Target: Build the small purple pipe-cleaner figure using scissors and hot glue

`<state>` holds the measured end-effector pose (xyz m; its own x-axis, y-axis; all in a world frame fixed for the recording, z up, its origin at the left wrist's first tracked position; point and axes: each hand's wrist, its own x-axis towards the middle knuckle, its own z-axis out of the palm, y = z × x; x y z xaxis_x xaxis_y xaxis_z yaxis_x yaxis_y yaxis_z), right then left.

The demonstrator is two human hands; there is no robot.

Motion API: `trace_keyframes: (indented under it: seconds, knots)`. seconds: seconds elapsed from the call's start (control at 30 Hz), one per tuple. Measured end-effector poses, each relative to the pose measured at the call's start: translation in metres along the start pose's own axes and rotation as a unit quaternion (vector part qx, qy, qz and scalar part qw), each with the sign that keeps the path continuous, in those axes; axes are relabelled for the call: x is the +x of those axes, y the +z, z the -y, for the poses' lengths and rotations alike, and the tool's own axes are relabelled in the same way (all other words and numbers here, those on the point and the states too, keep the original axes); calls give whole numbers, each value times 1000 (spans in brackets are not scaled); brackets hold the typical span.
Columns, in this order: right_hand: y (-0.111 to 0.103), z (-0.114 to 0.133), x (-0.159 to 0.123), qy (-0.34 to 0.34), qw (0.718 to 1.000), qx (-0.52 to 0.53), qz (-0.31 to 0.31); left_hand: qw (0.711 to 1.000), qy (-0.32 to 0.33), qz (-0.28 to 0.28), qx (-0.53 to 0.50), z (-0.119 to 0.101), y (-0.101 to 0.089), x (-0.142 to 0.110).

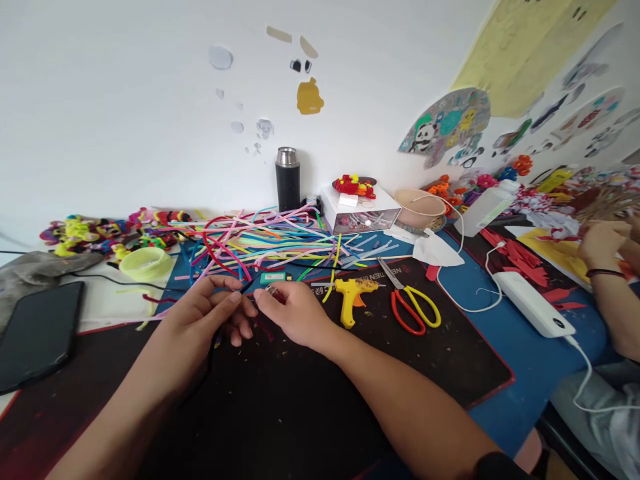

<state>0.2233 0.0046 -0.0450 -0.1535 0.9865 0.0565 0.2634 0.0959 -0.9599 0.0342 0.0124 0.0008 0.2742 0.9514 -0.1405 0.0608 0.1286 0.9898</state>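
My left hand (213,310) is closed, thumb and fingers pinching a thin dark pipe cleaner (247,287), which shows in the gap between my hands. A dark strand also hangs below the left palm. Close beside it, my right hand (290,312) is curled shut; a small shiny bit shows at its fingertips, too small to name. Beneath the fingers a dark purple strand (265,329) shows in part. To the right of my hands lie a yellow glue gun (350,300) and scissors (407,300) with red and yellow handles. Behind them spreads a pile of coloured pipe cleaners (270,243).
A black phone (40,337) lies at left near a pale green tape roll (145,264). Along the wall stand a black thermos (288,183), a white box (363,207) and a beige bowl (417,208). At right are a white power bank (533,307) with cables and another person's arm (613,293).
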Motion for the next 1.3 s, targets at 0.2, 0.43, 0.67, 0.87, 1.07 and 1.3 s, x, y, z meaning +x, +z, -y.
trace_keyframes:
  seconds: [0.2,0.43,0.67,0.87,1.07,1.3]
  knots:
    - [2,-1,-1,13,1000,-24,-1,998,-16,10,57,-4,1,1]
    - [6,10,-4,38,998,-40,32,997,-4,18,72,-9,5,0]
    - [6,12,-4,47,997,-55,11,997,-10,22,68,-7,5,-1]
    - [6,14,-3,58,997,-56,14,997,-13,29,73,-8,5,-2]
    - [8,10,-4,53,997,-60,19,996,-24,34,77,-7,7,-2]
    - [8,8,-2,49,998,-44,6,997,-42,44,55,-5,5,-2]
